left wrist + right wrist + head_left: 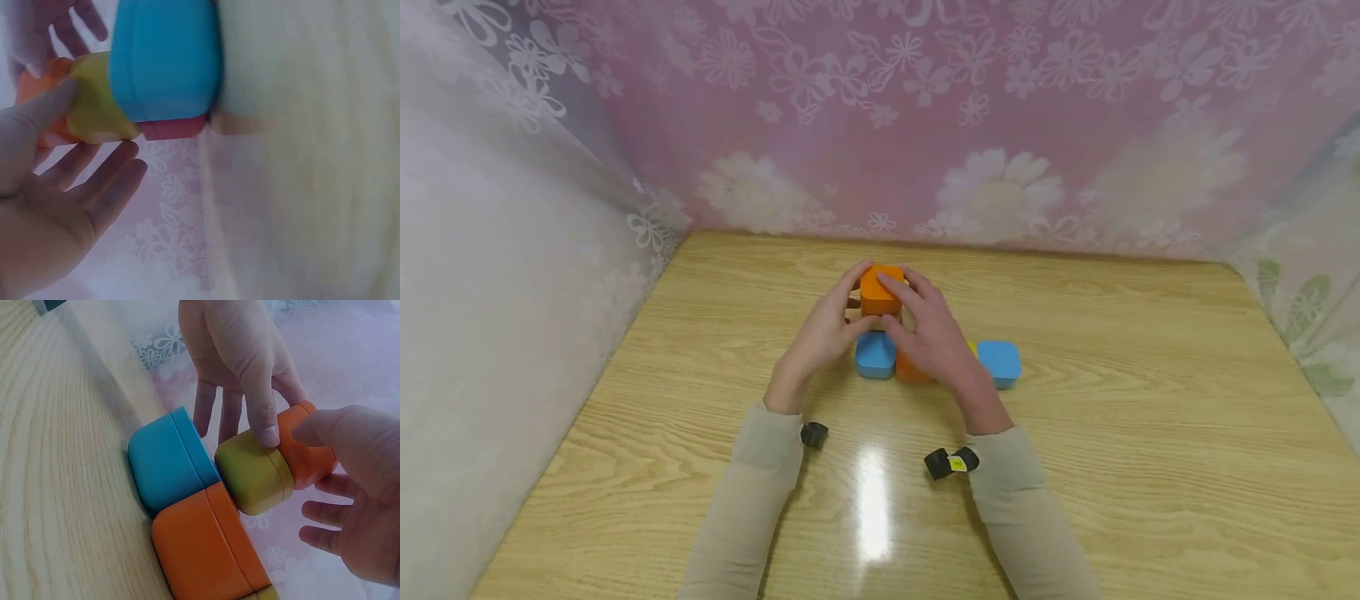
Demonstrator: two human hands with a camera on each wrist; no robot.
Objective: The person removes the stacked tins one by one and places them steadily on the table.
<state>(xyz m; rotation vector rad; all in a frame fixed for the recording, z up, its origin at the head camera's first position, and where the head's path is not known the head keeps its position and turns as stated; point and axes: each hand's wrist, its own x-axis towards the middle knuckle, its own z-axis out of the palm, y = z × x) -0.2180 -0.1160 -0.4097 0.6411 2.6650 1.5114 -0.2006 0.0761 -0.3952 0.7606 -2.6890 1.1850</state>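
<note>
Bare table (1150,433) lies open on the near side and to the right of the block cluster, and on the left up to the white curtain (490,333). Behind the cluster a strip of table runs to the pink flowered curtain (925,125). The left grip (823,333) and right grip (928,333) flank the top orange block (876,296); a blue block (1000,362) stands just right of them
</note>
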